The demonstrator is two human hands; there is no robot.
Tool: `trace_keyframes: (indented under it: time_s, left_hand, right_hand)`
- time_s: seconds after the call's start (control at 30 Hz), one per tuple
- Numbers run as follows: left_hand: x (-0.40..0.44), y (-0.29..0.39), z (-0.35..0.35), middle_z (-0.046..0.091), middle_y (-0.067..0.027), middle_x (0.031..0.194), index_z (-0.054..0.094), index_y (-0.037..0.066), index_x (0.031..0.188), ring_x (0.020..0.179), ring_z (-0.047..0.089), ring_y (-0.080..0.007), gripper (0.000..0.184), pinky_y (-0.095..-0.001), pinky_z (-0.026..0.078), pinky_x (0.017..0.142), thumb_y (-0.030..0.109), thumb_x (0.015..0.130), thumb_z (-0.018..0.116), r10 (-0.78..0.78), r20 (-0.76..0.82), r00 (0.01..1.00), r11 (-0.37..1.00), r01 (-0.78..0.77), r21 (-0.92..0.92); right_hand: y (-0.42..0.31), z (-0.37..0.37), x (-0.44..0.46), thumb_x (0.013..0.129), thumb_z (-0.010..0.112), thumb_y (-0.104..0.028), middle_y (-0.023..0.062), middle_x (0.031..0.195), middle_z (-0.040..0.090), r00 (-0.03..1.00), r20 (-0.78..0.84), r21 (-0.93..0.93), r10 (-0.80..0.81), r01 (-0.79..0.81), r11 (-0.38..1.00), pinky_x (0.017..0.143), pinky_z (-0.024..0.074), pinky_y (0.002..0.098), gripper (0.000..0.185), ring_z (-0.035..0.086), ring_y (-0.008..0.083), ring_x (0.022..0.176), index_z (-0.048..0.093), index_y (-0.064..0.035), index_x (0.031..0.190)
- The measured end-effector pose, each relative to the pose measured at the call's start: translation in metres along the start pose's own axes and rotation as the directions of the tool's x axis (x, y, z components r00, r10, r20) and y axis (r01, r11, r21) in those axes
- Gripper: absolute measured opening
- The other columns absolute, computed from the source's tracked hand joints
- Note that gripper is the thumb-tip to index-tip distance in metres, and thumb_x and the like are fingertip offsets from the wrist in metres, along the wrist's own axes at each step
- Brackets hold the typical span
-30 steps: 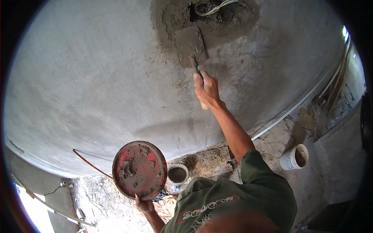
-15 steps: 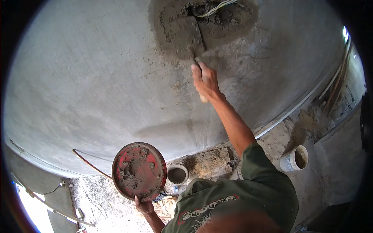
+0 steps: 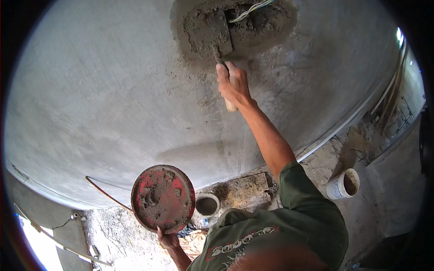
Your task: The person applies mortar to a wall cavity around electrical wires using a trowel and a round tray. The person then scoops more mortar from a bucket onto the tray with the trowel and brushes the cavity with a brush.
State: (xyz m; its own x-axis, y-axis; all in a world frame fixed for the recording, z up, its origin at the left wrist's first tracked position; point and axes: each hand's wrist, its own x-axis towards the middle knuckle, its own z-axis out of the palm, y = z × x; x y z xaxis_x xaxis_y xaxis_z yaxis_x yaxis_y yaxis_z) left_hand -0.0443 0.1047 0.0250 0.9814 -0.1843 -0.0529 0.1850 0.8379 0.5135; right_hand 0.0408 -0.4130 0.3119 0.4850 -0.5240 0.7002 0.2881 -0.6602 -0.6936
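My right hand [image 3: 233, 85] is closed round the wooden handle of a trowel [image 3: 222, 38]. The trowel's mortar-smeared blade lies against the grey wall [image 3: 113, 81], on a patch of wet mortar [image 3: 264, 34]. Several twisted wires [image 3: 250, 11] come out of a dark hole just right of the blade. Low on the left, my left hand [image 3: 167, 239] grips the near rim of a round red lid-like board [image 3: 174, 192] with wet mortar spread over it. Some fingers of that hand are hidden beneath the board.
A bucket [image 3: 207, 204] with grey contents stands by the wall beside the board. Another white bucket [image 3: 342, 184] is on the floor at right. A thin rod [image 3: 108, 194] leans behind the board. A pale pipe [image 3: 332, 135] runs along the wall's foot.
My right hand and the trowel have shifted slightly left and up over the mortar patch. The left hand and board have barely moved.
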Motion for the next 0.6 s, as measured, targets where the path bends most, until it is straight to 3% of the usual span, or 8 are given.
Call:
trace_keyframes:
  time_s: [0.3, 0.37, 0.5, 0.6]
  left_hand:
    - [0.002, 0.000, 0.003, 0.040, -0.0156, 0.150, 0.030, 0.006, 0.150, 0.135, 0.041, -0.0334, 0.068, -0.0549, 0.033, 0.113, 0.021, 0.092, 0.063, -0.003, 0.009, 1.000, 1.000, 0.003, -0.026]
    - [0.005, 0.000, -0.003, 0.039, -0.0155, 0.150, 0.030, 0.006, 0.150, 0.135, 0.041, -0.0333, 0.068, -0.0549, 0.032, 0.113, 0.021, 0.093, 0.063, 0.002, 0.001, 1.000, 1.000, -0.002, -0.012]
    - [0.004, -0.006, -0.005, 0.039, -0.0147, 0.151, 0.031, 0.008, 0.150, 0.135, 0.041, -0.0335, 0.067, -0.0552, 0.032, 0.113, 0.020, 0.092, 0.063, 0.010, 0.026, 1.000, 0.998, -0.008, -0.059]
    - [-0.002, -0.010, -0.001, 0.039, -0.0148, 0.151, 0.031, 0.008, 0.150, 0.135, 0.040, -0.0346, 0.067, -0.0558, 0.032, 0.112, 0.019, 0.092, 0.063, 0.024, -0.020, 0.999, 0.996, -0.026, -0.084]
  right_hand:
    - [-0.019, -0.010, 0.007, 0.100, 0.049, -0.030, 0.0068, 0.060, 0.051, 1.000, 0.009, -0.020, 0.019, -0.019, 1.000, 0.046, 0.0454, 0.0340, 0.035, 0.051, 0.0144, 0.050, 0.050, 0.0008, 0.082]
    - [-0.028, -0.020, -0.003, 0.098, 0.049, -0.025, 0.0237, 0.065, 0.054, 0.993, 0.056, -0.148, -0.106, 0.113, 0.982, 0.061, 0.0447, 0.0455, 0.034, 0.056, 0.0376, 0.062, 0.052, 0.0048, 0.084]
    - [0.011, -0.041, -0.069, 0.100, 0.049, -0.027, 0.0159, 0.063, 0.052, 0.989, 0.138, -0.077, -0.055, 0.066, 0.995, 0.059, 0.0443, 0.0410, 0.033, 0.053, 0.0240, 0.059, 0.054, 0.0030, 0.086]
    - [0.049, -0.081, -0.076, 0.101, 0.050, -0.028, 0.0076, 0.061, 0.050, 0.998, 0.061, -0.153, 0.012, -0.003, 0.988, 0.055, 0.0419, 0.0369, 0.031, 0.046, 0.0148, 0.057, 0.055, -0.0006, 0.087]
